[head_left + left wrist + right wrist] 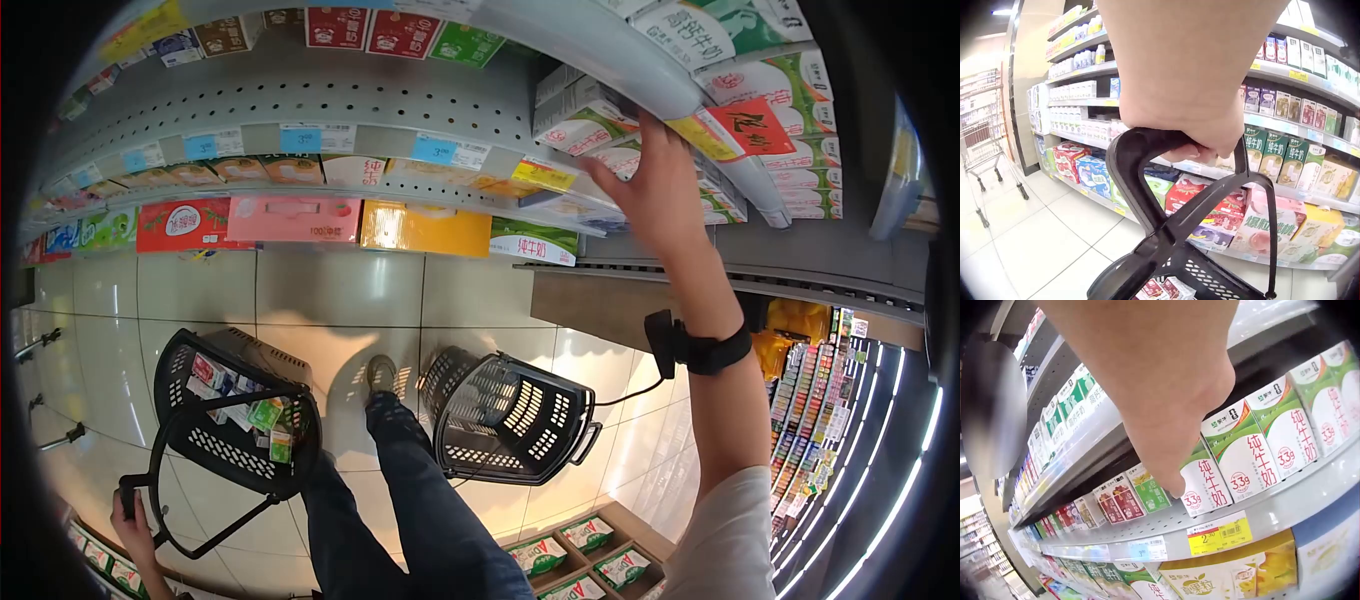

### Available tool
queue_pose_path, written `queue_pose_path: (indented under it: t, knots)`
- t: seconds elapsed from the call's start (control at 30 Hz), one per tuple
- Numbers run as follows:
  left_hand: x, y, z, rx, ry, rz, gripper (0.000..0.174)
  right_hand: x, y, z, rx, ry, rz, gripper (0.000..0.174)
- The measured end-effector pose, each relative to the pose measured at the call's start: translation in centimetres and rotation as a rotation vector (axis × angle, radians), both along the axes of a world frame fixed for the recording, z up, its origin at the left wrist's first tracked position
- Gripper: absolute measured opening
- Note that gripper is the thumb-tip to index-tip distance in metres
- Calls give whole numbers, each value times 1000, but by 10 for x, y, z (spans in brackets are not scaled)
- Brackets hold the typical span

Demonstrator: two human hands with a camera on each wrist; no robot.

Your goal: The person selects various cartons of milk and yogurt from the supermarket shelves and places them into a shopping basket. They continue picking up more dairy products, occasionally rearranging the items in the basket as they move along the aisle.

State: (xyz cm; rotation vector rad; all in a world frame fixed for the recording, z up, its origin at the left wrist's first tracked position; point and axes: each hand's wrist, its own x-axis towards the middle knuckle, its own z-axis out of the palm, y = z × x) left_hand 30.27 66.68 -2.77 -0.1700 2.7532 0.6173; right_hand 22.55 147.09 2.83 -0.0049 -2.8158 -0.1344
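My left hand (pixel 1210 137) grips the black handle (pixel 1132 169) of a shopping basket (pixel 190 430). Several small cartons (pixel 268 412) lie inside that basket. On the shelf, my right hand (pixel 660 190) reaches in at a row of white and green milk cartons (pixel 1244 456), its thumb spread well away from the other fingers. In the right wrist view a fingertip (pixel 1175 486) is right at the left edge of the end milk carton (pixel 1207 484). The other fingers are mostly hidden by the shelf edge and the hand itself.
A second black basket (pixel 520 415) stands on the tiled floor beside my legs. An upper shelf rail (pixel 640 60) runs close above my right hand. Larger drink boxes (pixel 295 218) line the bottom shelf. A metal cart (pixel 982 134) stands off to the left.
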Motion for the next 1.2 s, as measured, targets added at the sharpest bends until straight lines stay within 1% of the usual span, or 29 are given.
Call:
queue_pose_path:
  t: [0.07, 0.1, 0.17, 0.23, 0.3, 0.33, 0.37, 0.4, 0.43, 0.5, 0.53, 0.57, 0.6, 0.63, 0.7, 0.73, 0.87, 0.93, 0.97, 1.0, 1.03, 1.17, 1.2]
  knots:
    - [3, -6, -5, 15, 40, 9, 13, -8, 9, -1, -130, -101, -100, 76]
    - [4, -9, -5, 11, 37, 3, 13, -10, 18, -6, -135, -104, -105, 76]
    - [4, -7, -2, 4, 18, 36, 12, -12, 33, -14, -79, -17, 28, 72]
    - [6, -27, -13, 2, 21, 48, 13, -11, 37, -22, -91, 1, 31, 69]
    - [7, -36, -15, 5, 29, 55, 13, -8, 37, -30, 41, 136, 67, 66]
    - [6, -32, -10, -60, 10, 51, 14, -7, 35, -33, 46, 138, 57, 66]
    - [3, -28, -8, -121, -9, 40, 15, -5, 33, -34, 92, 193, 33, 63]
    - [5, -27, -11, -125, 32, 57, 17, -2, 31, -35, 144, 250, 6, 61]
    - [7, -26, -16, -35, 153, -26, 16, 0, 31, -38, 159, 252, -17, 61]
    - [8, -64, -28, -71, 90, 5, 21, -1, 29, -46, 100, 361, -9, 57]
    - [6, -64, -29, -74, 105, -5, 20, 0, 24, -47, 109, 366, -31, 57]
    - [7, -57, -26, -81, 118, -11, 20, 0, 18, -49, 84, 390, -68, 57]
    - [-5, 25, 22, -227, -81, 14, 39, 1, 14, -51, 58, 414, -103, 56]
    - [-5, 23, 20, -209, -42, 21, 47, 1, 14, -53, 62, 420, -118, 56]
    - [-5, 22, 20, -207, -80, 66, 47, 2, 18, -60, 67, 515, -55, 57]
    - [-3, 22, 19, -199, -2, -23, 46, 3, 19, -61, 65, 533, -48, 59]
    - [-5, 17, 20, -205, -67, -13, 45, 1, 30, -55, 23, 519, -11, 66]
    - [-3, 17, 18, -181, -53, 4, 44, -3, 34, -48, -2, 380, -40, 69]
    - [-2, 3, 8, -189, -52, 10, 44, -4, 33, -46, -11, 381, -36, 69]
    - [-1, -23, -8, -102, 13, -6, 28, -5, 31, -45, 49, 365, -38, 71]
    - [-1, -26, -13, -15, 79, -21, 19, -7, 29, -44, 110, 350, -38, 73]
    - [1, -33, -17, -1, 90, -26, 18, -10, 26, -38, 112, 311, -63, 73]
    - [5, -36, -15, -6, 87, -18, 18, -13, 24, -34, -28, 158, -174, 75]
